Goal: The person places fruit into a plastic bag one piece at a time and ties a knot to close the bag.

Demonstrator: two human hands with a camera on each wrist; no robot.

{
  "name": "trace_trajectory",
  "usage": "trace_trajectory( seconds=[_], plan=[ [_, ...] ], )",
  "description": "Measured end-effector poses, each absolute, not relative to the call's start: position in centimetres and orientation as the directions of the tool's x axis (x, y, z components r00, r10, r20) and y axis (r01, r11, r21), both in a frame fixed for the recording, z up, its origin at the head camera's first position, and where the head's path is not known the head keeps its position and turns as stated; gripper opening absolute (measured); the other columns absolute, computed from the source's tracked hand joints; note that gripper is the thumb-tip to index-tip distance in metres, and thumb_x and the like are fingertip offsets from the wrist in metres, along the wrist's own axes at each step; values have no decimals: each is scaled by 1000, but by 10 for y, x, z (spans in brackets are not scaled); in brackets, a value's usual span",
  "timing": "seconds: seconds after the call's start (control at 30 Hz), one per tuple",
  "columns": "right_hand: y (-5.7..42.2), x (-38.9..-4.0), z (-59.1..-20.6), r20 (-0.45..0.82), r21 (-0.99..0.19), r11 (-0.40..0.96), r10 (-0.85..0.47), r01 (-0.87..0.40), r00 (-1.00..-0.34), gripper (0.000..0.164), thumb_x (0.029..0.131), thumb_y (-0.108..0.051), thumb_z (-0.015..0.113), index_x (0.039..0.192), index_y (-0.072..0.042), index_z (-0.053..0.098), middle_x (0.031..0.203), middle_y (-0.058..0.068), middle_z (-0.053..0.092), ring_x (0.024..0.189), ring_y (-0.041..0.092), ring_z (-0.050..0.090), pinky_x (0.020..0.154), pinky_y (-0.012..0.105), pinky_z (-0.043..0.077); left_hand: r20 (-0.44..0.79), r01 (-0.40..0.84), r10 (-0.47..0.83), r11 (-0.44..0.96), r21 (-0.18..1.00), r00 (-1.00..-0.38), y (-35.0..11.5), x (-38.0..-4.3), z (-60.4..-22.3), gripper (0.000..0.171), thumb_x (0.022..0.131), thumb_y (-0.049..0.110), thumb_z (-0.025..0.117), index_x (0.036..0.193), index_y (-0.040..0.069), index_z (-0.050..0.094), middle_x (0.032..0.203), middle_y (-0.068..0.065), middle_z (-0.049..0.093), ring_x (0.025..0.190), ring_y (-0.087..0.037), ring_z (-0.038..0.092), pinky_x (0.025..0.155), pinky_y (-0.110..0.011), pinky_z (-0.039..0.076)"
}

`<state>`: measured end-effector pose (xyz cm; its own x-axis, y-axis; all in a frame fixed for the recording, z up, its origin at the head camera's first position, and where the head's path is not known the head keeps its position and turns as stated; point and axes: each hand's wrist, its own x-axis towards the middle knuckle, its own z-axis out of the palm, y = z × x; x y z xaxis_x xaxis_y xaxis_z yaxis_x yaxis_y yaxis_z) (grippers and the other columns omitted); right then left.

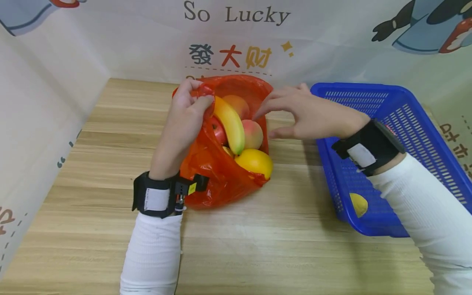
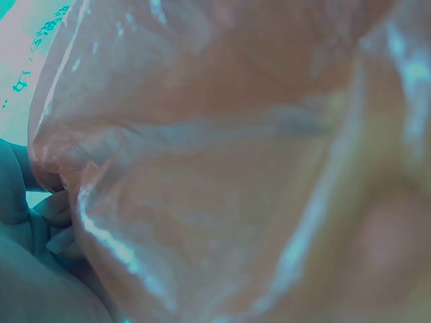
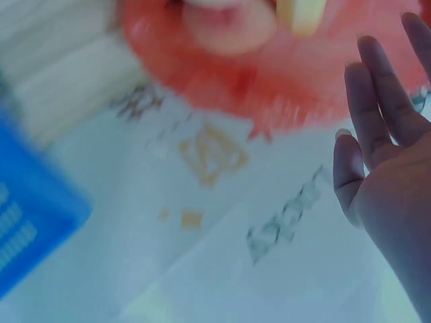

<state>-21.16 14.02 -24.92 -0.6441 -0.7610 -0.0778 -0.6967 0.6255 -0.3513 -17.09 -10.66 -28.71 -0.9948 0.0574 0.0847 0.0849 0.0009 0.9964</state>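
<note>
A red plastic bag (image 1: 217, 180) stands on the table with its mouth facing up. My left hand (image 1: 188, 106) pinches the bag's rim on the left side, thumb over the film; the left wrist view is mostly filled by the bag's film (image 2: 188, 202). Inside lie a banana (image 1: 230, 125), a peach (image 1: 252, 134), a yellow lemon-like fruit (image 1: 255, 162) at the front lip, a red fruit (image 1: 218, 131) partly under the banana, and an orange-coloured round fruit (image 1: 237, 105) at the back. My right hand (image 1: 291, 107), fingers spread and holding nothing, hovers at the bag's right edge.
A blue plastic basket (image 1: 332, 192) stands on the right, under my right forearm. A yellow piece (image 1: 358, 205) shows in it near the front left corner. Behind the wooden table (image 1: 110, 172) hangs a printed white sheet (image 1: 147, 45).
</note>
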Motion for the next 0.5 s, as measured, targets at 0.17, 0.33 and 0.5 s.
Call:
trace_trajectory(
  seconds=[0.17, 0.33, 0.5],
  plan=[
    [174, -215, -240, -39, -337, 675, -706, -656, -707, 32, 89, -24, 72, 120, -19, 66, 127, 3, 64, 125, 25, 49, 99, 53, 22, 85, 86, 53, 14, 996, -995, -106, -171, -287, 18, 102, 14, 43, 120, 11, 41, 105, -15, 59, 94, -31, 64, 83, -34, 60],
    [206, -214, -238, -40, -340, 732, -639, -591, -768, 31, 87, -23, 74, 115, -15, 66, 119, 8, 65, 121, 29, 52, 106, 64, 23, 80, 82, 47, 44, 996, -996, -105, -171, -286, 19, 103, 15, 42, 122, 11, 41, 106, -15, 58, 95, -31, 64, 82, -32, 60],
    [233, -211, -239, -88, -331, 807, -543, -490, -835, 30, 86, -23, 76, 109, -12, 61, 113, 7, 63, 114, 26, 54, 98, 55, 40, 85, 87, 47, 47, 995, -995, -105, -171, -287, 19, 103, 15, 42, 122, 11, 41, 107, -16, 58, 96, -31, 64, 82, -32, 60]
  ],
)
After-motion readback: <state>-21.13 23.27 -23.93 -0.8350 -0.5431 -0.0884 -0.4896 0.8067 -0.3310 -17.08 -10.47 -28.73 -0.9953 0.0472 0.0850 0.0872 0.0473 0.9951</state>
